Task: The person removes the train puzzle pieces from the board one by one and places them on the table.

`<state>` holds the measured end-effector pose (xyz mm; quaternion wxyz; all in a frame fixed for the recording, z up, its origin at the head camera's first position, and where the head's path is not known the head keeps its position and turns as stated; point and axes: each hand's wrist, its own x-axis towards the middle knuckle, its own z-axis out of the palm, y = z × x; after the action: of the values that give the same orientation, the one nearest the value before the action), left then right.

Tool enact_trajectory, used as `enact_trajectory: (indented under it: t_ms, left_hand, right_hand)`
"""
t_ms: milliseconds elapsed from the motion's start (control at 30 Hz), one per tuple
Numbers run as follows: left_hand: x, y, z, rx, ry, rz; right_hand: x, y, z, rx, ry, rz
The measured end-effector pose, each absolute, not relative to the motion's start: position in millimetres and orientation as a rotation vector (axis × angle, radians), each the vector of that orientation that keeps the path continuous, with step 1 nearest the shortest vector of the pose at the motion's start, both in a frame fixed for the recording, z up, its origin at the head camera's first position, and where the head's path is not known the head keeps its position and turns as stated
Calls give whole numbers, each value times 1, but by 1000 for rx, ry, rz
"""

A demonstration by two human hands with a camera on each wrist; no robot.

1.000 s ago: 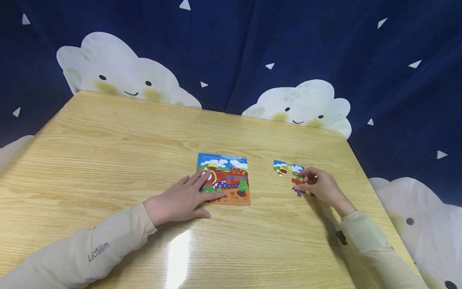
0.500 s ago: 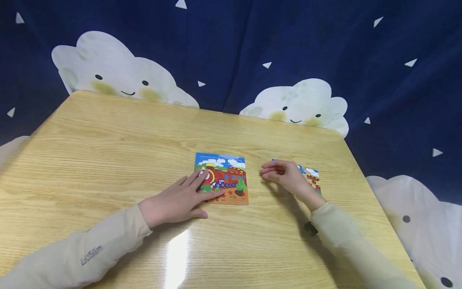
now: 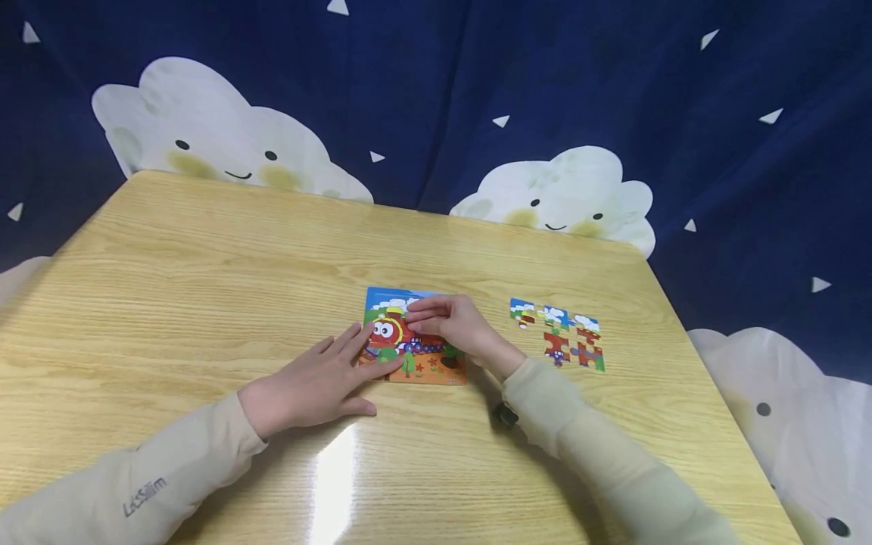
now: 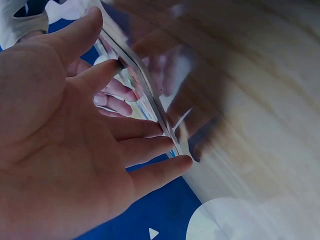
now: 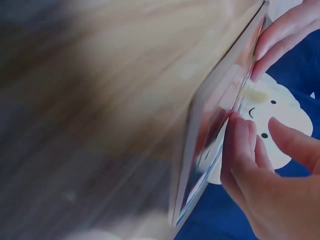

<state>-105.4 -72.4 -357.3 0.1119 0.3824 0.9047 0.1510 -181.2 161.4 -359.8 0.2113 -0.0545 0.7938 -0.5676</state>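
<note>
A square jigsaw puzzle [image 3: 436, 371] with a red cartoon train lies on the wooden table, partly covered by both hands. My left hand [image 3: 306, 390] rests its spread fingers on the puzzle's left side; the left wrist view shows those fingertips along the board's edge [image 4: 142, 82]. Over the puzzle's right half is my right hand [image 3: 466, 329]. In the right wrist view its fingers [image 5: 240, 145] touch the picture surface, with the thumb [image 5: 290, 137] held apart and no piece seen between them. Several loose jigsaw pieces [image 3: 555, 346] lie to the right.
The light wooden table [image 3: 225, 280] extends on every side of the puzzle. Behind it hangs a dark blue curtain [image 3: 409, 91] with white smiling clouds [image 3: 211, 136]. A bright light reflection [image 3: 334, 484] shows on the tabletop near the front.
My right hand has moved left, from the loose pieces across onto the puzzle, and the pieces are uncovered. My left hand stays on the puzzle's left side.
</note>
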Motion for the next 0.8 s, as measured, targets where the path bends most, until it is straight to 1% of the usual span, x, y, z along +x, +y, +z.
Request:
enact_trajectory:
  t_ms: [200, 700, 800]
  left_hand:
    - [-106, -71, -357, 1109, 2668, 403]
    - [-107, -70, -359, 1066, 2631, 404]
    - [-107, -70, -358, 1068, 2625, 412]
  right_hand:
    - [-182, 154, -361, -92, 2222, -1577]
    - [-184, 143, -361, -166, 2239, -1529]
    - [-183, 140, -362, -216, 2321, -1463]
